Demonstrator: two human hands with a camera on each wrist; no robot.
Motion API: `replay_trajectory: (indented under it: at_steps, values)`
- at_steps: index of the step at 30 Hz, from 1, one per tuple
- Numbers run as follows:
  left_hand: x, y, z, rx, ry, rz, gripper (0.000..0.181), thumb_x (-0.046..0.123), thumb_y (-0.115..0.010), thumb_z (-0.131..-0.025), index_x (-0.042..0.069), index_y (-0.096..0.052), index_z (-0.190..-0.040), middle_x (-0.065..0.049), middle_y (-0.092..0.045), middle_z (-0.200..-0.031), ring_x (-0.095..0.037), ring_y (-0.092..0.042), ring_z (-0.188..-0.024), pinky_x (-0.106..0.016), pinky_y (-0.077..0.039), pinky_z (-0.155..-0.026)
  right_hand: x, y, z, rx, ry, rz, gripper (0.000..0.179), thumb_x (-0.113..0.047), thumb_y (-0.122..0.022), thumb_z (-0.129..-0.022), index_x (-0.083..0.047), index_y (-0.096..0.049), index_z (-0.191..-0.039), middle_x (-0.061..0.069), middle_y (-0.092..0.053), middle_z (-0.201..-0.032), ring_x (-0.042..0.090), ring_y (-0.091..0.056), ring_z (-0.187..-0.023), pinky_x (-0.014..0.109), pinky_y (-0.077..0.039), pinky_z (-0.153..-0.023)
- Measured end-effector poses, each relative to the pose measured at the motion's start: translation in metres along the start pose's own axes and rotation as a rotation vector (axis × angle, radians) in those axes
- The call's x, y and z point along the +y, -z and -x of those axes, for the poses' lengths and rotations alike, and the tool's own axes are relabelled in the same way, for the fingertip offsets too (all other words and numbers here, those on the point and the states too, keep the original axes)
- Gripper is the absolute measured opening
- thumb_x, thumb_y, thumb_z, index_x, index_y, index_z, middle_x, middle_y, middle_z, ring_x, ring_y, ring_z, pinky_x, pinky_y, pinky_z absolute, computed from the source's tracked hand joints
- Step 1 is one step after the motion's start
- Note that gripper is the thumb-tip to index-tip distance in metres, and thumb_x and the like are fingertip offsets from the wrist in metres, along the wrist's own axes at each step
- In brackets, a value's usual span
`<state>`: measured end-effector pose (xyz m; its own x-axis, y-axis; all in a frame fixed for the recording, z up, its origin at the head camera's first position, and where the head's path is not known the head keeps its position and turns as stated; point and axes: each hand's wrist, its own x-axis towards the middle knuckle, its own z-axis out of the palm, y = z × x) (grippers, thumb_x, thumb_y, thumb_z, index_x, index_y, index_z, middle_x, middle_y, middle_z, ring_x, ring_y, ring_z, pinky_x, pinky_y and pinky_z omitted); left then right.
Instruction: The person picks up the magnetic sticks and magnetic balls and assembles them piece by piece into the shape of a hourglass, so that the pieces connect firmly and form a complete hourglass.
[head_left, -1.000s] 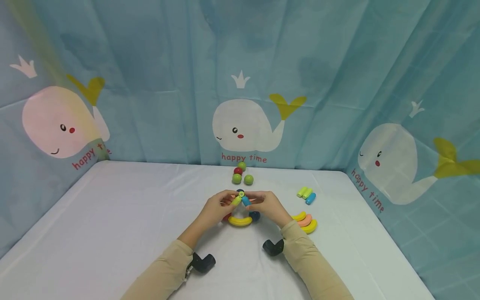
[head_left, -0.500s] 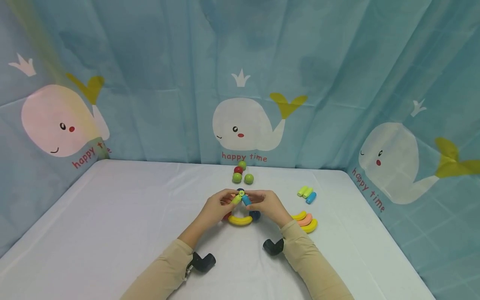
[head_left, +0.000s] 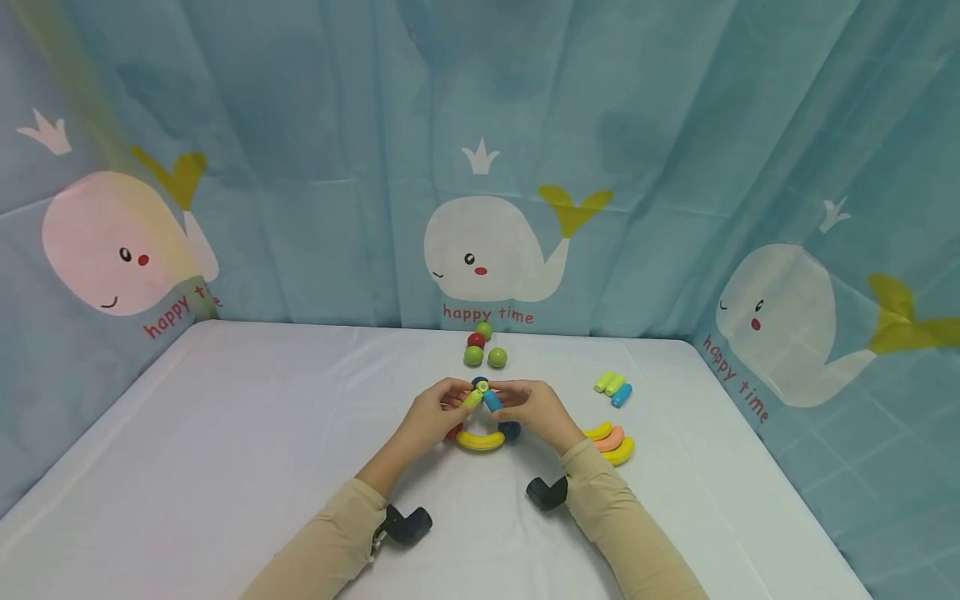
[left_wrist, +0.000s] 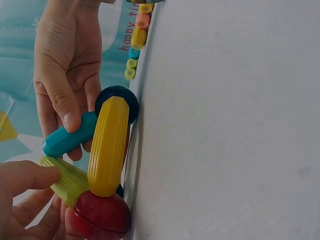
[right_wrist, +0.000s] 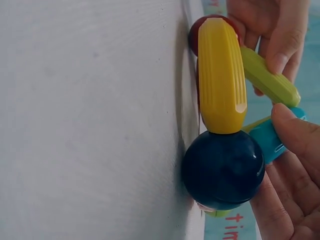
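Note:
Between the hands on the white table stands a small frame of toy rods and balls. Its front is a curved yellow rod (head_left: 481, 442) joining a red ball (left_wrist: 101, 216) and a dark blue ball (right_wrist: 223, 170). My left hand (head_left: 431, 412) pinches a lime-green rod (left_wrist: 67, 182) that rises from the red ball. With thumb and fingers, my right hand (head_left: 540, 412) grips a blue rod (right_wrist: 270, 139) leaning up from the dark blue ball. Both rods' upper ends come together at the top, by another lime rod end (head_left: 482, 387). The frame's back is partly hidden by the hands.
Behind the frame sit several loose balls, green (head_left: 497, 357) and red (head_left: 476, 341). To the right lie two lime rods (head_left: 615, 385) and a blue rod (head_left: 621, 395). Nearer, beside the right forearm, are yellow and pink curved rods (head_left: 618, 452). A whale-printed curtain (head_left: 337, 250) borders the table.

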<state>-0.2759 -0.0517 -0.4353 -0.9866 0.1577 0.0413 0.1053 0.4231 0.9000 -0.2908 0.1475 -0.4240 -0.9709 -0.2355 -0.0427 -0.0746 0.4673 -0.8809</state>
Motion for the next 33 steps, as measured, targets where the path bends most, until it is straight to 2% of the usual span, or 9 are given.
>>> replay_trajectory:
  at_steps: [10,21,25,28,30,33]
  values:
    - [-0.002,-0.001,-0.002,-0.004,0.009,0.005,0.026,0.014,-0.066,-0.093,0.012,-0.066,-0.119,-0.004,-0.066,-0.112,-0.018,-0.059,-0.101,-0.036,-0.055,-0.092,-0.002,0.001,0.0,-0.005,-0.009,-0.013,0.046,-0.009,-0.08,-0.082,-0.013,-0.069,-0.127,0.01,-0.074,-0.116,0.025,-0.07,-0.111,0.041,-0.056,-0.096]
    - [-0.004,-0.003,-0.002,0.015,-0.002,-0.001,0.028,0.013,-0.067,-0.092,0.017,-0.068,-0.121,-0.002,-0.066,-0.112,-0.017,-0.059,-0.101,-0.038,-0.054,-0.092,-0.002,0.0,0.001,0.003,-0.014,-0.019,0.046,-0.01,-0.081,-0.081,-0.012,-0.07,-0.126,0.01,-0.075,-0.114,0.024,-0.07,-0.109,0.042,-0.056,-0.095]
    - [-0.003,0.001,-0.004,-0.015,0.007,-0.017,0.031,0.016,-0.068,-0.092,0.017,-0.066,-0.123,-0.003,-0.067,-0.115,-0.019,-0.06,-0.104,-0.037,-0.055,-0.093,-0.001,0.003,0.002,0.001,-0.012,-0.016,0.05,-0.011,-0.081,-0.081,-0.014,-0.067,-0.129,0.009,-0.074,-0.115,0.024,-0.07,-0.109,0.042,-0.056,-0.096]
    - [-0.003,0.01,-0.006,-0.053,0.046,-0.062,0.041,0.02,-0.072,-0.09,0.014,-0.062,-0.129,-0.007,-0.066,-0.122,-0.023,-0.061,-0.111,-0.04,-0.055,-0.094,0.0,0.006,0.004,0.021,-0.019,0.004,0.054,-0.014,-0.082,-0.08,-0.015,-0.065,-0.132,0.007,-0.073,-0.116,0.023,-0.068,-0.111,0.043,-0.055,-0.097]
    - [-0.003,0.019,-0.006,-0.08,0.109,-0.11,0.049,0.024,-0.074,-0.087,0.013,-0.059,-0.133,-0.009,-0.065,-0.125,-0.025,-0.061,-0.114,-0.043,-0.055,-0.094,0.001,0.008,0.006,0.041,-0.046,0.024,0.055,-0.017,-0.084,-0.079,-0.015,-0.065,-0.131,0.005,-0.072,-0.118,0.022,-0.066,-0.113,0.044,-0.054,-0.099]
    - [-0.005,0.031,-0.004,-0.154,0.202,-0.153,0.058,0.024,-0.075,-0.085,0.01,-0.055,-0.138,-0.011,-0.063,-0.127,-0.025,-0.063,-0.107,-0.043,-0.055,-0.091,0.002,0.011,0.011,0.045,-0.115,0.064,0.055,-0.019,-0.086,-0.077,-0.014,-0.066,-0.128,0.005,-0.07,-0.12,0.021,-0.064,-0.113,0.044,-0.053,-0.098]
